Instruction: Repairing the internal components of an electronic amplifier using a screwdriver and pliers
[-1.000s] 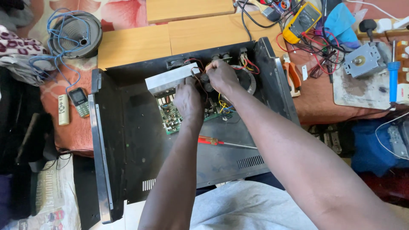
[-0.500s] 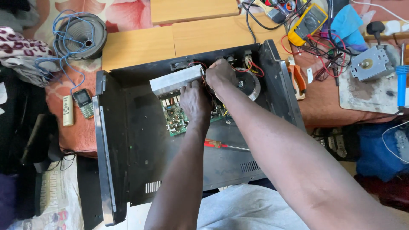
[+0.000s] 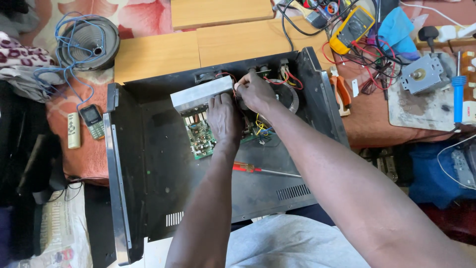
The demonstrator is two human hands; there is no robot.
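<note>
the left hand (image 3: 224, 118) is lying palm-down, fingers loosely closed on the green circuit board (image 3: 199, 140) in the black chassis (image 3: 148, 164); the right hand (image 3: 254, 92), just behind it, is pinching narrow at the wires (image 3: 287, 79) beside the silver heatsink (image 3: 198, 94), whose long axis is running left to right.

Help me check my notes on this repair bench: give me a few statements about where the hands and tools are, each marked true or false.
1. Both hands are inside the open black chassis. True.
2. The red-handled screwdriver is held in the right hand. False: it lies on the chassis floor, untouched.
3. The left hand rests on the green circuit board. True.
4. The yellow multimeter sits inside the chassis. False: it lies outside, beyond the far right corner.
5. A small mobile phone lies left of the chassis. True.
</note>
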